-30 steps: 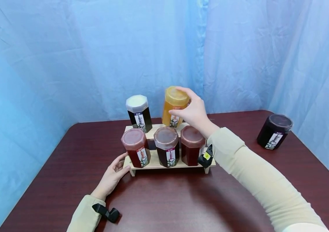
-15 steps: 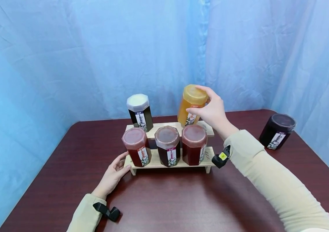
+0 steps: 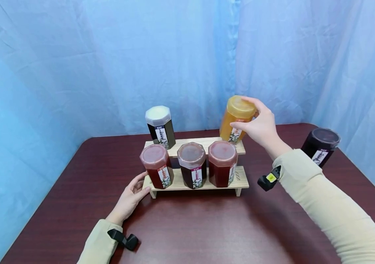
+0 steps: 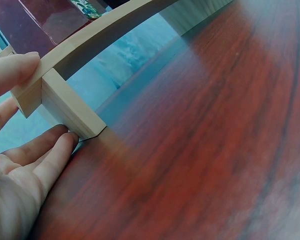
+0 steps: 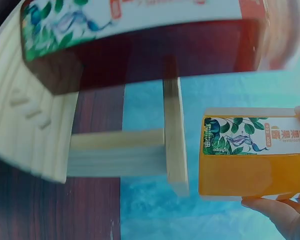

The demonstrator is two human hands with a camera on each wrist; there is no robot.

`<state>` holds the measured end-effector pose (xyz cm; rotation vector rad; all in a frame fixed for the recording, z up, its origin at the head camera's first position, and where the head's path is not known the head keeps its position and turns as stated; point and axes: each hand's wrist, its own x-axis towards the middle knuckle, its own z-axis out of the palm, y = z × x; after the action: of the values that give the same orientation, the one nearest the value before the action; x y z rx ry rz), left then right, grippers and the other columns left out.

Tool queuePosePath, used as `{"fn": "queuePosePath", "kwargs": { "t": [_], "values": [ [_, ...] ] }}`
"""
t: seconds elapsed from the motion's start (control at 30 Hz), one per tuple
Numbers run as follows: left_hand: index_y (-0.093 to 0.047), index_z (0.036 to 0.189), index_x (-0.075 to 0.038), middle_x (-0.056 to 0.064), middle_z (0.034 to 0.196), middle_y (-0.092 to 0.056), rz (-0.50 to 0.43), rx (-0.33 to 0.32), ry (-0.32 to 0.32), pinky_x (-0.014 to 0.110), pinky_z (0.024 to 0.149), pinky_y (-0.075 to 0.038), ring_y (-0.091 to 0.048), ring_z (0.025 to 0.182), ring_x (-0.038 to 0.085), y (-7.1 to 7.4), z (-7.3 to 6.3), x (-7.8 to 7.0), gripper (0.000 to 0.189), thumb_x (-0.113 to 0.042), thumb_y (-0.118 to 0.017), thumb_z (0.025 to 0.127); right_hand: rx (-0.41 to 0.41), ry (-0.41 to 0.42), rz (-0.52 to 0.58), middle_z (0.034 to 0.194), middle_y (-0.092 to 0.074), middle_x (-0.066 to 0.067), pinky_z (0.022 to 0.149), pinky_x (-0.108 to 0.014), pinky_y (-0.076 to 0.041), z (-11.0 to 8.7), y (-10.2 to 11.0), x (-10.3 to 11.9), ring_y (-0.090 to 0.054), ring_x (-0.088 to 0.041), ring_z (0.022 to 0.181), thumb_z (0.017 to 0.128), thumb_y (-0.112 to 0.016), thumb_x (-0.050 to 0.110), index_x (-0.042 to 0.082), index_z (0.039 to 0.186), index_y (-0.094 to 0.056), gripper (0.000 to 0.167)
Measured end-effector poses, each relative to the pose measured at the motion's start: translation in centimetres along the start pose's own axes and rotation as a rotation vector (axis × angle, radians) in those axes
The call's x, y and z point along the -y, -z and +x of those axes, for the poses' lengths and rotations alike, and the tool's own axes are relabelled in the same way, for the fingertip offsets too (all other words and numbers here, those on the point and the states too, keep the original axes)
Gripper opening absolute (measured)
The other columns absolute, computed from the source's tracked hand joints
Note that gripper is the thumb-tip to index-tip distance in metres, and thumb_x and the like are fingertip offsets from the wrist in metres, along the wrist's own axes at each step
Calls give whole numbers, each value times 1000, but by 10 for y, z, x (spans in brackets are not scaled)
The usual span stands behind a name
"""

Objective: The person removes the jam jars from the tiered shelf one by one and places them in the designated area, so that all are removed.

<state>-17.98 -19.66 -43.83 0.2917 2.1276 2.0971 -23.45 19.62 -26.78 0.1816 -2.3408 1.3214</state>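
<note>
Head view, on my remote feed: the right hand [image 3: 261, 123], upper right of centre, grasped the yellow jar [image 3: 235, 114] with its thumb across the front and a finger reaching the lid. The jar was over the right end of the upper tier [image 3: 197, 140] of the wooden rack [image 3: 240, 173], leftward of the hand in the frame; the right hand was plainly the nearer. Its long axis ran close to upright, the top leaning slightly right; in the right wrist view that axis lay across the frame, nearly square to the tier, and I read a narrow blue strip between the jar's base and the tier's edge. I judged this spacing of base and tier to be the governing relation, though its depth I could not tell. Left of centre, the left hand [image 3: 128, 200] gripped the left end of the lower tier [image 3: 243, 179], where the left wrist view showed two fingertips by a leg [image 4: 72, 107]. Along that tier stood a red jar [image 3: 156, 167], a dark jar [image 3: 192, 167] and a second red jar [image 3: 222, 167]. A white-lidded jar [image 3: 161, 128] occupied the upper tier's left; a lone dark jar [image 3: 321, 143] stood on the table [image 3: 187, 227], far right, partly behind the right sleeve [image 3: 326, 198].
</note>
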Motion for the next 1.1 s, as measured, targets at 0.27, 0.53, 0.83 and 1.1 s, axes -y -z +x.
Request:
{"fn": "queuePosePath", "kwargs": {
  "t": [0.27,0.53,0.83,1.1],
  "values": [
    [-28,145,-1,16,131,-48,-7,2,0,17,88,-47,-56,107,1,-1,1,-1,63,-2,-59,91,-19,-9,-60,126,-56,-10,72,-22,-42,-1,15,-10,-55,-22,102,72,-82,17,21,136,-50,72],
    [-29,145,-4,13,128,-49,-5,-2,11,18,87,-47,-57,106,3,0,1,0,62,-2,-58,91,-7,-13,-99,126,-56,-11,75,-24,-42,-3,27,-19,-54,-24,105,73,-82,19,20,137,-49,72],
    [-28,144,1,13,126,-51,-18,0,-15,16,87,-47,-57,104,1,-1,1,-3,61,2,-56,91,-22,-38,-159,126,-54,-13,76,-25,-42,-6,43,-28,-53,-25,106,74,-81,22,18,139,-46,73],
    [-27,145,1,23,134,-44,-20,10,7,16,88,-46,-56,106,0,-2,0,-2,62,-1,-57,91,9,-73,-201,128,-52,-17,75,-23,-40,-14,55,-43,-52,-32,109,75,-80,27,16,141,-43,77]
  ]
}}
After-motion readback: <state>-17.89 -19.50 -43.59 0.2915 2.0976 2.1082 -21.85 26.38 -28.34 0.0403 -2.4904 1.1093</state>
